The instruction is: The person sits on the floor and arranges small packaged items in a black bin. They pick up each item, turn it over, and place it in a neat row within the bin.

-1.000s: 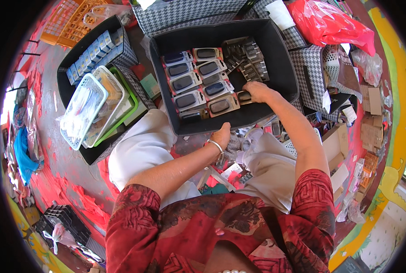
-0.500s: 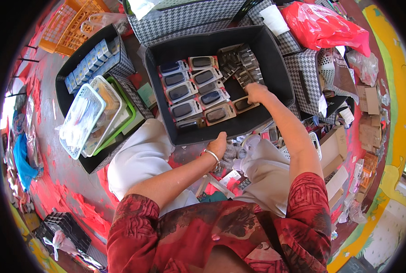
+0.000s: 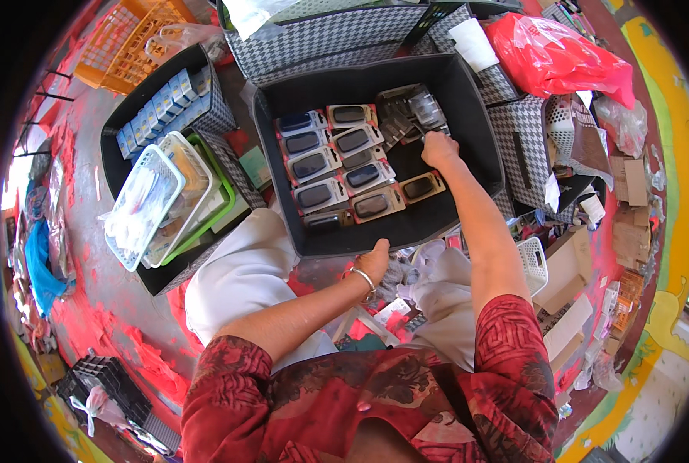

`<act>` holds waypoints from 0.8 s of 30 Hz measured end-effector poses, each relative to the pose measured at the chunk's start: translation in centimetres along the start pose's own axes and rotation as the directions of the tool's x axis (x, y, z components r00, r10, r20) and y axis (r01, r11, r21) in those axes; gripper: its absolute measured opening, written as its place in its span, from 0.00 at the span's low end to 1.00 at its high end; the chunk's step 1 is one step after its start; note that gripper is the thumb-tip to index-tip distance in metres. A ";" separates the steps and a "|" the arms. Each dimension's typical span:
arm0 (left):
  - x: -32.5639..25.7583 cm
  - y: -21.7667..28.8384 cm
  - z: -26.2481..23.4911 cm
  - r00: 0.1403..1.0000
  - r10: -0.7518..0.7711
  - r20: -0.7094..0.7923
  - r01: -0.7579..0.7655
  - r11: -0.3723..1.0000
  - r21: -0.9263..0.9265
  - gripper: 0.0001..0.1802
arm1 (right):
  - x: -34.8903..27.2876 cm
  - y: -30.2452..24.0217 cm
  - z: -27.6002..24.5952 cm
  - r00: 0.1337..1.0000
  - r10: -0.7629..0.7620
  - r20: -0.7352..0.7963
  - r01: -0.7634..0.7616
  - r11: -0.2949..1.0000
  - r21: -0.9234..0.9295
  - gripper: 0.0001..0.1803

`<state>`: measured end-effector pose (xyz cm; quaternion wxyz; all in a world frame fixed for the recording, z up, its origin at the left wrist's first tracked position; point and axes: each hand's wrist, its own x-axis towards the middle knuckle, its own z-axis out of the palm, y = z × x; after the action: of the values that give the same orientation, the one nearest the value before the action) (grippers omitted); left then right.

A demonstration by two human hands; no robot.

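Note:
A black fabric storage box point(image 3: 403, 228) is tilted across my knees. My left hand point(image 3: 374, 265) is closed on its near rim. Inside, blister-carded dark oval items point(image 3: 313, 195) are laid in two columns on the left and middle. At the box's far right is a group of clear packs with small dark contents point(image 3: 397, 123). My right hand point(image 3: 441, 150) reaches into the box with its fingers closed at the near edge of a shiny clear pack point(image 3: 428, 110), which looks tilted up. The fingertips are partly hidden.
On the left stands another box point(image 3: 113, 174) with small blue cartons and stacked plastic baskets point(image 3: 155, 208). An orange crate point(image 3: 120, 46) is behind it. Houndstooth boxes point(image 3: 518, 143) and a red plastic bag point(image 3: 556, 58) flank the right. Cardboard pieces point(image 3: 564, 270) lie farther right.
My right hand has moved from beside the nearest right-hand card, farther into the box to the clear packs. One pack there has shifted and tilted. The left hand keeps its hold on the rim.

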<state>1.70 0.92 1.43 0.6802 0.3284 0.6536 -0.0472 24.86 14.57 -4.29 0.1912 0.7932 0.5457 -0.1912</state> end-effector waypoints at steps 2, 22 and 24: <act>0.2 0.0 0.1 1.000 0.027 -0.008 -0.027 1.000 -0.013 0.28 | 0.1 1.5 -1.0 0.996 0.054 -0.066 -0.047 0.994 0.094 0.12; -0.7 0.5 0.0 0.999 0.028 -0.029 -0.028 1.000 -0.007 0.34 | 1.3 -0.7 -0.2 0.921 -0.386 0.062 0.389 0.919 -0.068 0.12; -0.1 -0.2 0.2 0.999 0.037 -0.037 -0.038 0.999 -0.029 0.32 | 1.2 0.6 -1.0 0.906 -0.418 -0.061 0.422 0.891 0.169 0.11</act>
<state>1.76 0.66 1.43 0.6737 0.3315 0.6603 -0.0186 25.90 15.80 -3.97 0.0676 0.6724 0.6871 -0.2670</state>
